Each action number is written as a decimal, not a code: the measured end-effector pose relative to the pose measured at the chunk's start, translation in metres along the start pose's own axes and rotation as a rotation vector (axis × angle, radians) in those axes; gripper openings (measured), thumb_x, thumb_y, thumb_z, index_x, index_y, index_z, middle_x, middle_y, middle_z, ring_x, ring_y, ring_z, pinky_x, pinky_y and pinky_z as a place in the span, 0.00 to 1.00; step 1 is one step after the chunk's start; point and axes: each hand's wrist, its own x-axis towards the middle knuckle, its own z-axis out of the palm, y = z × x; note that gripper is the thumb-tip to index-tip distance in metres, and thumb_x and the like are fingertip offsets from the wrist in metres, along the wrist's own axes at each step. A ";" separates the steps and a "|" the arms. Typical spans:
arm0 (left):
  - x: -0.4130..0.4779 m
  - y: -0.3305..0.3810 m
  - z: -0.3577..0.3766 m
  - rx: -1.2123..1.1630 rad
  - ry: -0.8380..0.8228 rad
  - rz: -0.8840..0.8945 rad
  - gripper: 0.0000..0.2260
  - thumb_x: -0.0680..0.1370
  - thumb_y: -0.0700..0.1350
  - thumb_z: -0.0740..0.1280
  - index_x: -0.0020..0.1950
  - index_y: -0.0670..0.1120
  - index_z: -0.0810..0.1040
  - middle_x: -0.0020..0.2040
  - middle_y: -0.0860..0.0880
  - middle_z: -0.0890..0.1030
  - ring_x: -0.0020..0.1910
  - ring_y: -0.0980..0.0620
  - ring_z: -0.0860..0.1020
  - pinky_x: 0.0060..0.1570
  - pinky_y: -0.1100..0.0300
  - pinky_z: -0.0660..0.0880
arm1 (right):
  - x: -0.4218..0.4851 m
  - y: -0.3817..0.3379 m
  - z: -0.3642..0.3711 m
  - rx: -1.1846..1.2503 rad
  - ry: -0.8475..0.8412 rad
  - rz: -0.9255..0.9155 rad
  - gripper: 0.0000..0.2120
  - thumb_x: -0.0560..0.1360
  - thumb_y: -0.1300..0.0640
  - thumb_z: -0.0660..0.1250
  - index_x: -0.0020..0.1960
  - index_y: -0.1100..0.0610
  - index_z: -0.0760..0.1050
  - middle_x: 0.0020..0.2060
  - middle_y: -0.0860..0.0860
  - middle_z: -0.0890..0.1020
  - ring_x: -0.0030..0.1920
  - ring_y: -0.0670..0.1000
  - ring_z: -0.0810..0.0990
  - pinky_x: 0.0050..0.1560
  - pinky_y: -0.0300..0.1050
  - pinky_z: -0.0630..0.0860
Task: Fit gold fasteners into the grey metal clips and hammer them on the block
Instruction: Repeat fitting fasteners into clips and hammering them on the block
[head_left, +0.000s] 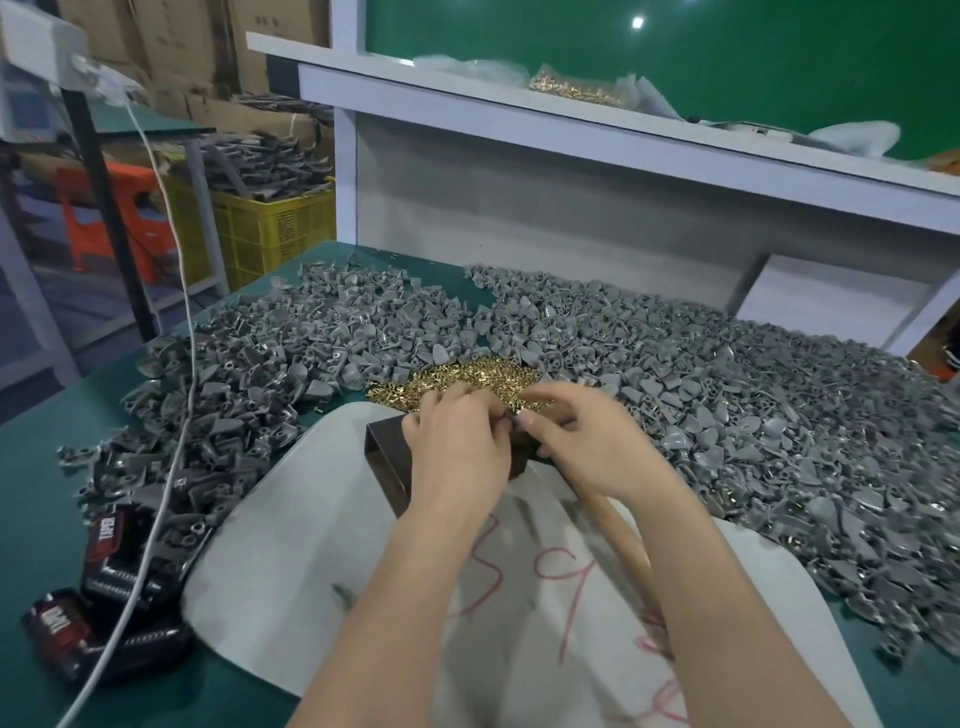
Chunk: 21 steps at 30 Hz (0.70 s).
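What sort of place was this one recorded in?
Most likely an assembly bench in a small factory or workshop. Loose grey metal clips are heaped across the green table, a pile of gold fasteners lies among them, and a yellow crate of similar grey parts stands off to the left.

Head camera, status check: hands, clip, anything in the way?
Hands: left hand and right hand both pinching one grey clip over the block, detail blurred. Pile of gold fasteners just behind. No obstruction seen.

Head-worn — forward, downward (wide-angle), close above table (31, 493)
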 end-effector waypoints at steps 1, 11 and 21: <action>0.000 0.001 0.000 -0.031 0.003 -0.004 0.08 0.79 0.47 0.63 0.54 0.52 0.80 0.58 0.52 0.75 0.60 0.48 0.68 0.56 0.52 0.61 | 0.003 -0.002 -0.002 0.061 -0.012 0.023 0.09 0.77 0.55 0.65 0.56 0.51 0.78 0.41 0.45 0.82 0.39 0.44 0.80 0.39 0.36 0.77; 0.010 -0.007 -0.021 -0.685 0.384 -0.312 0.08 0.78 0.42 0.63 0.57 0.50 0.73 0.61 0.51 0.69 0.63 0.49 0.70 0.65 0.48 0.67 | 0.065 -0.024 0.014 -0.140 0.185 0.106 0.26 0.80 0.54 0.60 0.75 0.48 0.57 0.72 0.54 0.66 0.58 0.50 0.74 0.64 0.47 0.70; 0.014 -0.017 -0.024 -0.803 0.499 -0.400 0.12 0.78 0.36 0.59 0.53 0.53 0.70 0.64 0.50 0.67 0.64 0.48 0.68 0.60 0.57 0.68 | 0.113 -0.075 0.100 -0.387 -0.439 0.136 0.10 0.78 0.53 0.57 0.42 0.53 0.74 0.44 0.52 0.76 0.66 0.58 0.70 0.65 0.55 0.60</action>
